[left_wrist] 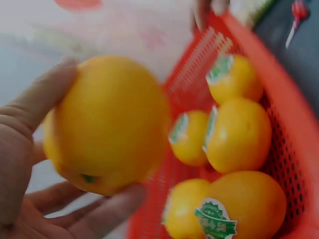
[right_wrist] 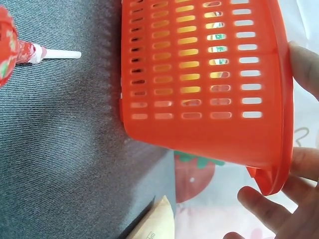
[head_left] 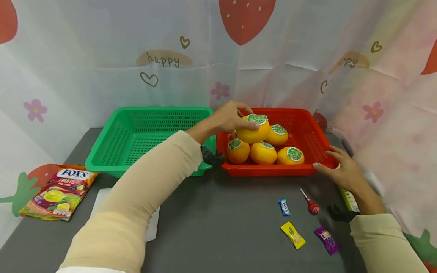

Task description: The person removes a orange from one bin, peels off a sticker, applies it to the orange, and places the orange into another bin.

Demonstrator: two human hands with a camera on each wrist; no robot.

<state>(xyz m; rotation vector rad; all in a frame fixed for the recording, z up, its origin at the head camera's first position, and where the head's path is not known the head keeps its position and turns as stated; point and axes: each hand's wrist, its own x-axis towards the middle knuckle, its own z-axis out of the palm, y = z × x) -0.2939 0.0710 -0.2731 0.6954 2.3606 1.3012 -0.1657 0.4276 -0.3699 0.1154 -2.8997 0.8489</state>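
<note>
My left hand [head_left: 229, 118] holds an orange [head_left: 253, 131] with a green-and-white label above the red basket [head_left: 312, 140]. In the left wrist view, thumb and fingers are curled round this orange [left_wrist: 109, 124], slightly blurred. Several more labelled oranges [head_left: 263, 152] lie in the basket beneath it, mostly toward its left and front. At the basket's front right corner, my right hand [head_left: 346, 172] grips the rim between thumb and fingers. The right wrist view shows these fingers [right_wrist: 305, 164] about the rim, with oranges visible through the slots.
A green basket [head_left: 99, 151] adjoins the red one on the left. A Fox's candy bag [head_left: 61, 193] and white paper [head_left: 151, 227] lie leftward. In front are a lollipop [head_left: 313, 207] and blue [head_left: 284, 207], yellow [head_left: 293, 235] and purple [head_left: 326, 240] wrapped candies. Printed curtains hang behind.
</note>
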